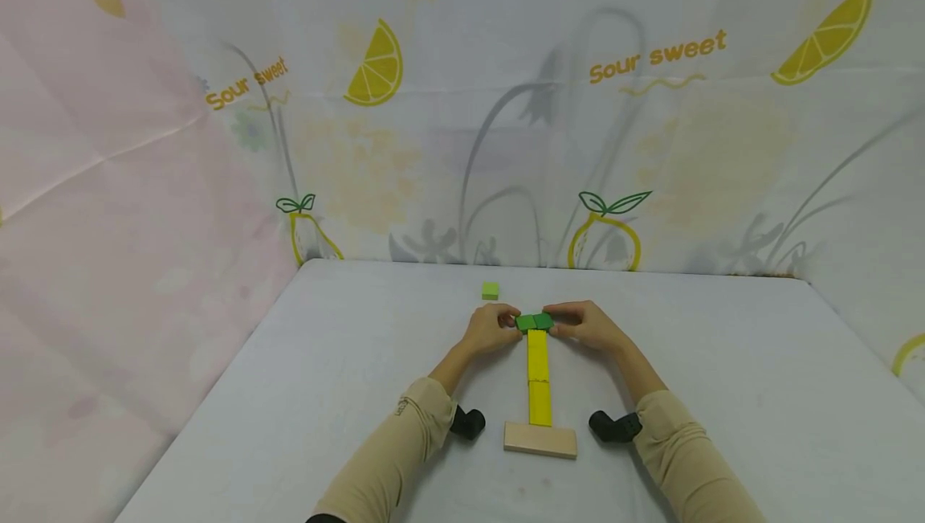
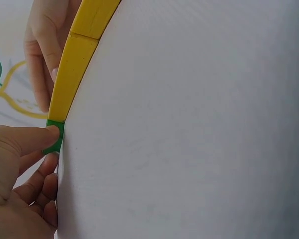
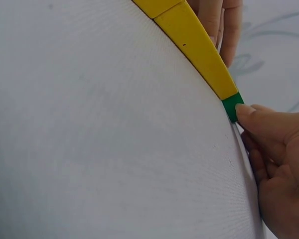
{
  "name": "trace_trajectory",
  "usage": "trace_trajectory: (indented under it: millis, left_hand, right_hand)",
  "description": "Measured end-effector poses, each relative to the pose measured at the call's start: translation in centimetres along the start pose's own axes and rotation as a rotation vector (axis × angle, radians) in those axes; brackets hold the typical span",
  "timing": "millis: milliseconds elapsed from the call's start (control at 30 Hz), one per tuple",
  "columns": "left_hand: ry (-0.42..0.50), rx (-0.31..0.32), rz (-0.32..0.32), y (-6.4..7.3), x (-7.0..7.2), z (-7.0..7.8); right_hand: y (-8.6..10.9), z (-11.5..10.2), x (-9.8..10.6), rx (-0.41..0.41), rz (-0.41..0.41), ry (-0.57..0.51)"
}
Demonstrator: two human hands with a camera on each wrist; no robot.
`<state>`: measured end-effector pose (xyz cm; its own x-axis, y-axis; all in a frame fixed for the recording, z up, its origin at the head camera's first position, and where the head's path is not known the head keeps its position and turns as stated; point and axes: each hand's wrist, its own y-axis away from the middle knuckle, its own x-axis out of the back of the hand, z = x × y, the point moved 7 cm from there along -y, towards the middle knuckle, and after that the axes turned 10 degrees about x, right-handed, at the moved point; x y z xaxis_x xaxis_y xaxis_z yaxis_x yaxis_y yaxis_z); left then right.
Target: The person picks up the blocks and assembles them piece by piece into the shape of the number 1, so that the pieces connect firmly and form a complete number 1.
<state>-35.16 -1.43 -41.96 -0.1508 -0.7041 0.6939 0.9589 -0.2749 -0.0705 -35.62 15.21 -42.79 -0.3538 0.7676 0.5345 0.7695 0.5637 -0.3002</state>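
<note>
Two green blocks sit side by side at the far end of a row of yellow blocks [image 1: 538,356] in the head view. My left hand [image 1: 489,330] pinches the left green block [image 1: 525,323] between thumb and fingers. On the other side, my right hand [image 1: 594,326] holds the darker right green block [image 1: 543,320] by its outer edge. The left wrist view shows the left thumb on a green block [image 2: 52,145] touching the end of the yellow row. In the right wrist view the right thumb presses a green block [image 3: 231,105] against that end too.
A plain wooden plank [image 1: 539,440] lies crosswise at the near end of the yellow row. Behind the left hand stands a small light green block [image 1: 490,291]. A white-covered table [image 1: 347,346] meets a printed cloth backdrop [image 1: 462,145] at its far edge.
</note>
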Motion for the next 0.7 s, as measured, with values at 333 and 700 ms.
trace_trajectory:
  millis: [333,700]
  left_hand:
    - [0.014,0.019,-0.007,0.0,0.0,-0.1]
    - [0.111,0.055,0.003,-0.1,0.7,-1.0]
  right_hand:
    - [-0.1,0.2,0.0,0.004,0.006,-0.004]
    - [0.2,-1.8,0.0,-0.014,0.016,0.031]
